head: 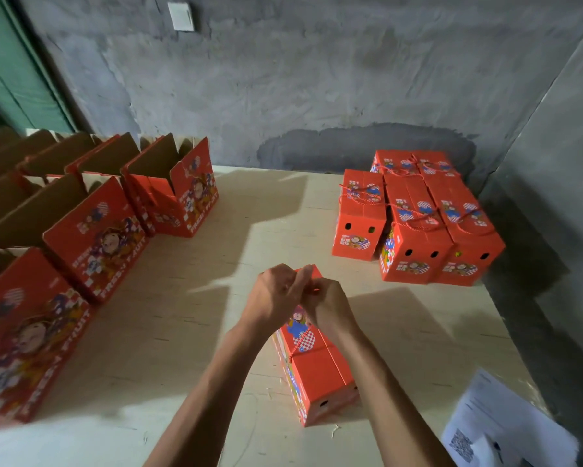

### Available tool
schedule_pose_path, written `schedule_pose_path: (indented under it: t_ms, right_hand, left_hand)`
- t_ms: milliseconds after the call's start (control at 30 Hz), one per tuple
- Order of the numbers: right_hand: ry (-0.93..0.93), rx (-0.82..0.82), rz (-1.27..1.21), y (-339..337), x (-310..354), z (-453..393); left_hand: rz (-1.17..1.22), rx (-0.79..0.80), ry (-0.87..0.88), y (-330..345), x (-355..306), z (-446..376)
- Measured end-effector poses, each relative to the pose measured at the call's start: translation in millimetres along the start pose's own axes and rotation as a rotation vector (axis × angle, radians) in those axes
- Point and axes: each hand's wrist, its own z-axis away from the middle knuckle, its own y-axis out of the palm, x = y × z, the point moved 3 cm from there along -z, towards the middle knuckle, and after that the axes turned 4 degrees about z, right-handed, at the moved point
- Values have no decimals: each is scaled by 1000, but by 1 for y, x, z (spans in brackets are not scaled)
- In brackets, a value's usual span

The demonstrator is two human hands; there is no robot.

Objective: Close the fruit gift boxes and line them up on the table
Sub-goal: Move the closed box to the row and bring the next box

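I see both hands meeting over the far end of the box (320, 375), which lies near the front middle of the table (195, 318). Left hand (276, 294) has fingers curled at the box's top edge, right hand (327, 306) curled right against it; they seem to be pinching the red cord (302, 340) or the top flap, can't tell which. Box top looks closed, cord runs along it toward me. Closed boxes (418, 220) are grouped at the far right corner, touching each other, one more stacked on top at the back, cord handles on top. Open cartons (94, 237) stand in rows along the left, flaps up, printed FRESH FRUIT. Paper sheet (505, 426) with a QR code lies at the near right edge. Grey wall (317, 79) behind the table
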Motion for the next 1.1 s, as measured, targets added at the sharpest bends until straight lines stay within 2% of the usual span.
schedule_pose_path:
  t_ms: [67, 133, 200, 233, 333, 467, 633, 700, 967, 1100]
  right_hand:
    - [60, 25, 31, -3, 6, -3]
    - [92, 17, 88, -9, 9, -5]
    - [87, -82, 80, -16, 10, -9]
    - [82, -142, 35, -19, 10, -10]
    - [98, -297, -90, -26, 8, -12]
    - [59, -451, -190, -47, 14, -18]
    - [-2, -480, -244, -72, 26, -31]
    - [-36, -473, -222, -77, 28, -37]
    - [22, -456, -184, -100, 16, -70]
    - [51, -464, -223, -112, 5, -89]
  left_hand:
    - [31, -53, -1, -1, 4, 5]
    - [237, -110, -102, -2, 9, 9]
    - [534, -121, -248, -5, 11, 10]
    - [562, -108, -271, -8, 12, 8]
    - [294, 15, -198, -10, 18, 3]
    - [167, 170, -136, 10, 25, 12]
    - [76, 310, 104, 51, 25, 19]
    - [14, 366, 146, 66, 26, 19]
    - [-145, 498, 42, 108, 32, -15]
    - [-161, 452, -2, 128, 30, -27]
